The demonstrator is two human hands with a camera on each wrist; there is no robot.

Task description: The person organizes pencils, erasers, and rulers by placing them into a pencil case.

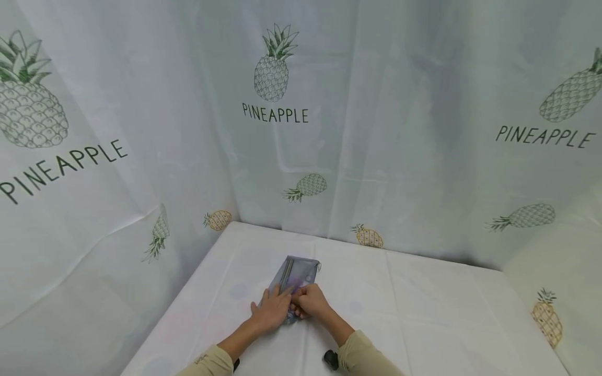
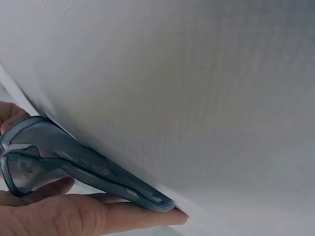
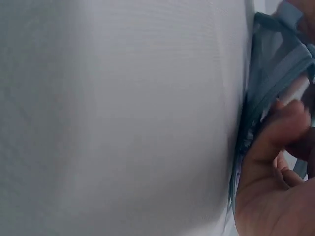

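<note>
A grey-blue mesh zip pouch (image 1: 305,267) lies flat on the white-covered table, with slim stick-like things and something purple showing at it. My left hand (image 1: 273,312) rests on its near left part, fingers spread and fairly straight. At the near right part, my right hand (image 1: 311,301) has curled fingers and grips the pouch's edge; the exact pinch point is hidden. In the left wrist view, the pouch (image 2: 106,169) bulges and gapes at one end above the left fingers. The right wrist view shows the right thumb and fingers bent against the pouch fabric (image 3: 268,64).
A white cloth (image 1: 423,308) covers the table. Curtains (image 1: 400,130) printed with pineapples hang around its back and sides. A small black object (image 1: 331,359) sits by the right sleeve, and a small loop (image 1: 319,266) hangs at the pouch's far right corner.
</note>
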